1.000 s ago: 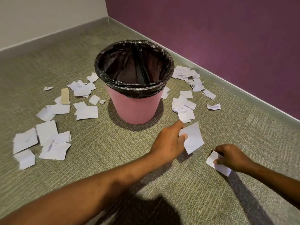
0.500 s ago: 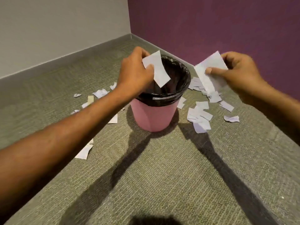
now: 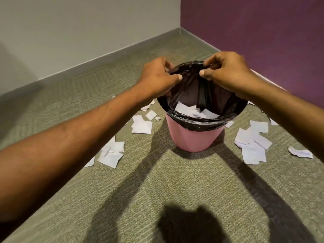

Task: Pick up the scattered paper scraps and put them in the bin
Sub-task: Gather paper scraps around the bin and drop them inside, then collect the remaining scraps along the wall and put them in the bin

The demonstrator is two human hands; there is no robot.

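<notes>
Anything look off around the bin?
Scraps litter the carpet on both sides of the bin. The liner looks bunched at its far edge between the left hand and right hand; whether fingers pinch it is unclear.

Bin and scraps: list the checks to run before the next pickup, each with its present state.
1. Hands free of paper: ok. Neither the left hand nor the right hand shows a scrap.
2. Hands clear of the liner: cannot tell; the fingertips are at its far edge.
3. The bin upright: ok.
4. Liner folded over the rim: ok.
5. Paper inside the bin: ok; white pieces lie in it.
6. The carpet cleared: not ok. A left pile and a right pile lie beside the bin.
</notes>
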